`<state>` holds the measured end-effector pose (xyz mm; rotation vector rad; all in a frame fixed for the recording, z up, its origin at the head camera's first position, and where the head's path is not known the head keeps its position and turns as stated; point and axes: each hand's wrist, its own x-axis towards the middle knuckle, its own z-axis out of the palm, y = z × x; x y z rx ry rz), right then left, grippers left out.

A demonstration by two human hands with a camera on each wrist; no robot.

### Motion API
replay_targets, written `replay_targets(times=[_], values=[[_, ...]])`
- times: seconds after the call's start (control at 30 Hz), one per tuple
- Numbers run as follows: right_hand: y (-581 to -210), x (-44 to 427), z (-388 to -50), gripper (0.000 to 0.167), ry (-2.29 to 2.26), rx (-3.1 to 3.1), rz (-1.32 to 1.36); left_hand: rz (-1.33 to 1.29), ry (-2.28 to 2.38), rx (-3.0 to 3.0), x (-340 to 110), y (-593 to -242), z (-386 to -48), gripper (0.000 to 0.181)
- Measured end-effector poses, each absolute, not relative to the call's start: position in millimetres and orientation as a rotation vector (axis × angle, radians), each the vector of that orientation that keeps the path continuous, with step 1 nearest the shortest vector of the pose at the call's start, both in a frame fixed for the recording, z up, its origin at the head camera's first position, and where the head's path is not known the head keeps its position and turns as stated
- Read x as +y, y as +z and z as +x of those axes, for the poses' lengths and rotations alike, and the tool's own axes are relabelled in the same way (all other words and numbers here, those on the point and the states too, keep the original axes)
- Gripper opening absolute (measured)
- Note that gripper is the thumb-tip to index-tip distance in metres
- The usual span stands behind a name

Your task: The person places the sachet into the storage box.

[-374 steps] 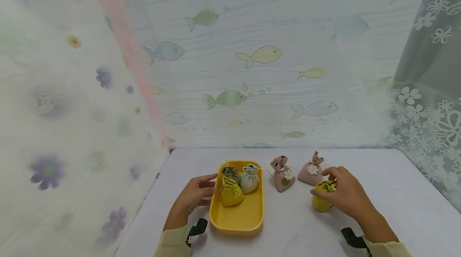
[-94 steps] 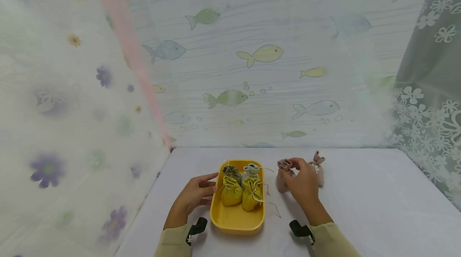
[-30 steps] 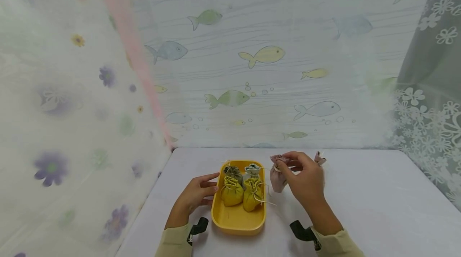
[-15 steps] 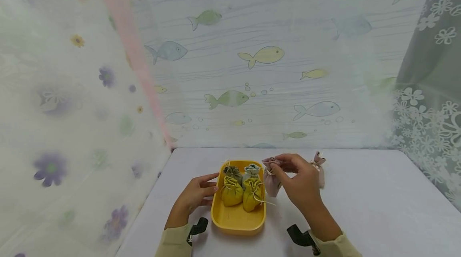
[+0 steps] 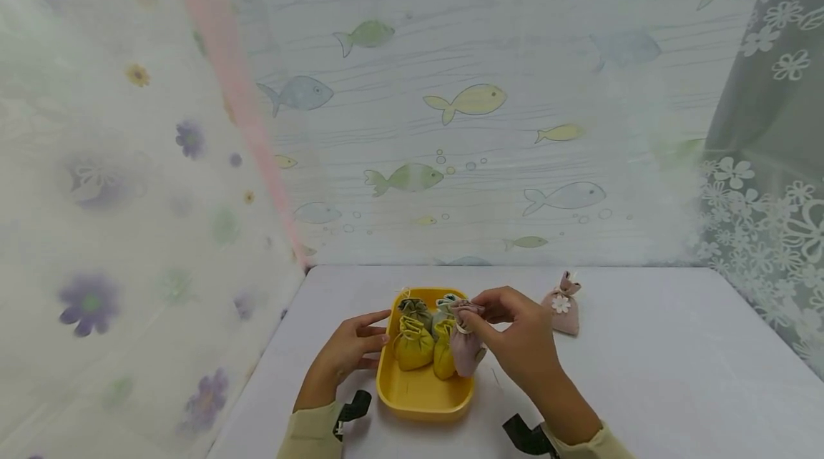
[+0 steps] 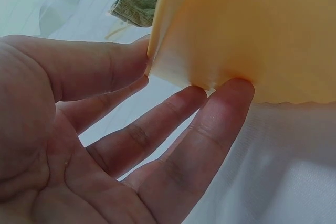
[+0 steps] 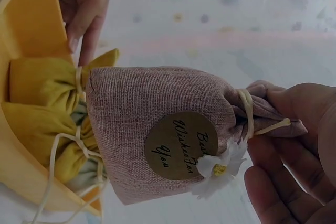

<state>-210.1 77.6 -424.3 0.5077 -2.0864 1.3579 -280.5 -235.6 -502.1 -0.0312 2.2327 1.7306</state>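
Note:
My right hand (image 5: 518, 334) pinches a dusty-pink drawstring pouch (image 5: 466, 350) by its gathered neck and holds it over the right side of a yellow tray (image 5: 421, 398). In the right wrist view, the pouch (image 7: 152, 114) carries a round "Best Wishes For You" label (image 7: 181, 145) and a white fabric flower (image 7: 220, 169). Inside the tray are two yellow pouches (image 5: 414, 344), an olive-green pouch (image 5: 415, 310) and a pale grey-green pouch (image 5: 444, 305), partly hidden. My left hand (image 5: 344, 348) touches the tray's left wall with extended fingers (image 6: 178, 156).
A second pink pouch (image 5: 563, 309) with a white flower stands on the white table (image 5: 644, 373), right of the tray. Behind the table hangs a fish-print curtain (image 5: 483, 159). A floral curtain (image 5: 129, 230) hangs on the left.
The second yellow pouch went into the tray earlier. Since then my right hand has lifted a pink pouch from the table and brought it left over the tray. My left hand has stayed put.

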Motion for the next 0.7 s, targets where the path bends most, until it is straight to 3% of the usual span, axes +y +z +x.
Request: replay_targets(times=[0.7], values=[[-434.1, 32.5, -204.0, 0.02, 1.419, -2.234, 0.519, -0.021, 1.735, 2.228, -236.3, -503.1, -281.6, 0.063]])
